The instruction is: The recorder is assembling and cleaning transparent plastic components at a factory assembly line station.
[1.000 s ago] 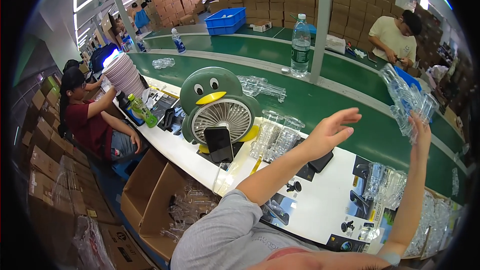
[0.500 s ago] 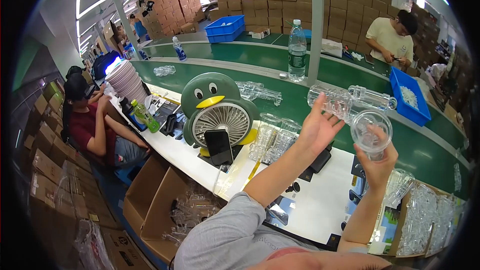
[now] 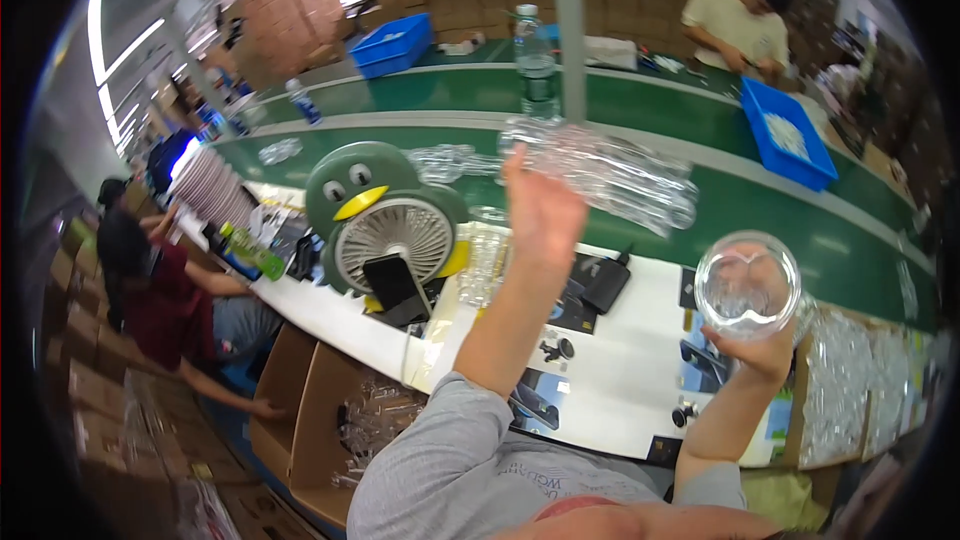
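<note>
My right hand (image 3: 768,348) is closed around a clear, round plastic vessel (image 3: 735,305), its circular rim turned up toward me above the table's right part. Over the near edge of the green belt my left hand (image 3: 548,210) is raised, with its thumb up and its other fingers smeared by motion. It overlaps or touches a group of clear plastic tubes (image 3: 640,190) lying on the belt, and I cannot tell whether it grips one. More clear plastic pieces (image 3: 483,265) stand on the white table left of my left forearm.
A green penguin-shaped fan (image 3: 385,230) and a phone (image 3: 397,290) stand at left. Cartons of clear parts flank me: an open one (image 3: 300,440) lower left, a full one (image 3: 840,390) right. A water bottle (image 3: 536,70) and blue bin (image 3: 790,140) lie beyond. Co-workers sit left and far right.
The whole view has shifted. My left hand has moved a little left along the clear tubes. The vessel in my right hand has tilted. The co-worker at left has lowered an arm toward the open carton.
</note>
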The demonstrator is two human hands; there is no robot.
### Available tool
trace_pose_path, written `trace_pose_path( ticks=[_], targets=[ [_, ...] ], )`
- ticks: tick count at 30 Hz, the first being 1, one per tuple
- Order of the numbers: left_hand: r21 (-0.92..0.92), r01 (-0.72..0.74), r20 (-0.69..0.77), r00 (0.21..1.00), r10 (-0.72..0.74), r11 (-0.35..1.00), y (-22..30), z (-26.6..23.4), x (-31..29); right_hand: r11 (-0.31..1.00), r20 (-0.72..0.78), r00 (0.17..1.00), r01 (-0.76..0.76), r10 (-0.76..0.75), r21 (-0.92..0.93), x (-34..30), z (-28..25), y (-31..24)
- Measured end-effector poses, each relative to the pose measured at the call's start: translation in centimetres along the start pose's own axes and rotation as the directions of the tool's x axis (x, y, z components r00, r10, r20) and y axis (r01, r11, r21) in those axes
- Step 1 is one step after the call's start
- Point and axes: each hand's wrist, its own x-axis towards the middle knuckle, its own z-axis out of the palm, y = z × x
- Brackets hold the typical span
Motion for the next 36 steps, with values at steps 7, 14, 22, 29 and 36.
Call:
trace_pose_path(
  ticks=[7,14,22,29,36],
  targets=[
    [0.091,-0.092,0.082,0.993,0.085,0.992,2.4,0.0,-0.1,0.954,0.031,0.975,-0.209,0.221,-0.214,0.8,-0.8,-0.1],
    [-0.081,-0.176,0.335,0.922,0.193,0.981,1.7,1.0,-0.8,0.887,0.241,0.865,-0.376,0.44,-0.269,0.5,-1.5,-0.2],
    [-0.117,-0.182,0.446,0.869,0.215,0.976,1.7,1.2,-1.2,0.907,0.358,0.85,-0.279,0.386,-0.317,0.8,-0.6,0.2],
    [-0.09,-0.113,0.535,0.832,0.143,0.99,2.0,0.7,-1.1,0.897,0.363,0.833,-0.315,0.418,-0.31,1.1,-0.2,-0.2],
    [-0.103,-0.067,0.565,0.817,0.114,0.992,1.7,0.8,-1.1,0.906,0.361,0.845,-0.294,0.395,-0.304,1.0,-0.2,-0.1]
  ],
)
